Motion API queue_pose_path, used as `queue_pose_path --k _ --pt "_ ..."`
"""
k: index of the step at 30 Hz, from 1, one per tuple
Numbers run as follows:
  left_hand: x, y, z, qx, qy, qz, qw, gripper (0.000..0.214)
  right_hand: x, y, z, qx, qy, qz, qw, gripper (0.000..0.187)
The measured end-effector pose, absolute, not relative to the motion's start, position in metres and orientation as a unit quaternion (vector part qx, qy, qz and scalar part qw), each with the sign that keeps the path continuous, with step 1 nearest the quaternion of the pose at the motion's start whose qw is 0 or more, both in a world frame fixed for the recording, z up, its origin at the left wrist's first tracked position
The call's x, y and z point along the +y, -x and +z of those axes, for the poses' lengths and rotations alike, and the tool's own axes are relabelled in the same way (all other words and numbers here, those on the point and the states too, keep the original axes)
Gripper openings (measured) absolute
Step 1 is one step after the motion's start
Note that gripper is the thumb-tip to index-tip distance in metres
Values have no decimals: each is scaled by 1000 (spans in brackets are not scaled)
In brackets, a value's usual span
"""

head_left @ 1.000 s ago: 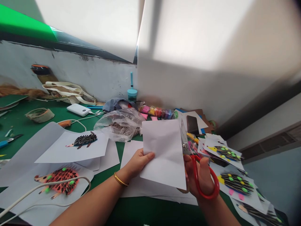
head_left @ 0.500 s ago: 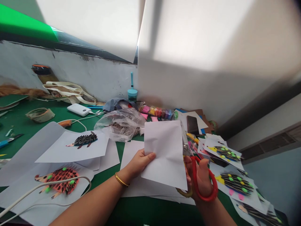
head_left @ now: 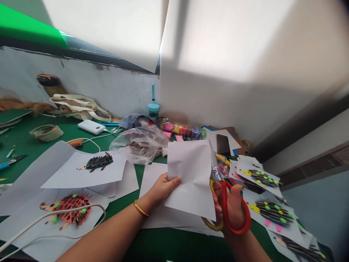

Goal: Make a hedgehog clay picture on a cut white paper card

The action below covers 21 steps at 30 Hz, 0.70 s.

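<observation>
My left hand (head_left: pixel 163 189) pinches the left edge of a white sheet of paper (head_left: pixel 189 174), thumb on top. A soft crease runs across the sheet, which is held up over more white paper (head_left: pixel 152 178) on the table. My right hand (head_left: pixel 231 203) is closed on a pair of scissors (head_left: pixel 236 230) with one red and one yellow handle. Their blades point away from me along the sheet's right edge, partly hidden behind it. Some fingers of the right hand are also behind the paper's edge.
Left lie sheets with a black seed hedgehog (head_left: pixel 98 161) and a red hedgehog (head_left: pixel 69 210), crossed by a white cable (head_left: pixel 81 209). Several hedgehog pictures (head_left: pixel 275 213) are stacked right. Behind are a plastic bag (head_left: pixel 141 143), coloured clay (head_left: pixel 185 130), a phone (head_left: pixel 223 145) and a power bank (head_left: pixel 92 127).
The scissors have shifted slightly, and more of the yellow handle and the pivot shows beside the sheet. The paper's right edge has moved a little to the left.
</observation>
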<state>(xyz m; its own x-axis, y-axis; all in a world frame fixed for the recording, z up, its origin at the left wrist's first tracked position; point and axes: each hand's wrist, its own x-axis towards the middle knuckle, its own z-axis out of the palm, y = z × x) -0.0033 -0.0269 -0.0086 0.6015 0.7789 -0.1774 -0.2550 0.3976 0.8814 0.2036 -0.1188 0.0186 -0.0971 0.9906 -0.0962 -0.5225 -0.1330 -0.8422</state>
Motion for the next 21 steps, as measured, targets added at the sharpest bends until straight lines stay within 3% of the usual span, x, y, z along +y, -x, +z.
queue_pose_path --k 4,8,12,17,21 --pt "-24 5 -10 309 -428 350 774 49 -118 -208 33 -321 318 625 637 70" --pt "-16 8 -8 331 -378 432 749 51 -124 -240 40 -403 468 478 624 56" --pt "-10 12 -1 337 -337 504 721 55 -141 -273 27 -483 708 298 419 56" --pt "-8 13 5 329 -323 527 714 56 -159 -279 4 -662 659 293 203 45" --pt "-9 12 0 328 -346 513 714 55 -163 -271 6 -734 605 290 110 57"
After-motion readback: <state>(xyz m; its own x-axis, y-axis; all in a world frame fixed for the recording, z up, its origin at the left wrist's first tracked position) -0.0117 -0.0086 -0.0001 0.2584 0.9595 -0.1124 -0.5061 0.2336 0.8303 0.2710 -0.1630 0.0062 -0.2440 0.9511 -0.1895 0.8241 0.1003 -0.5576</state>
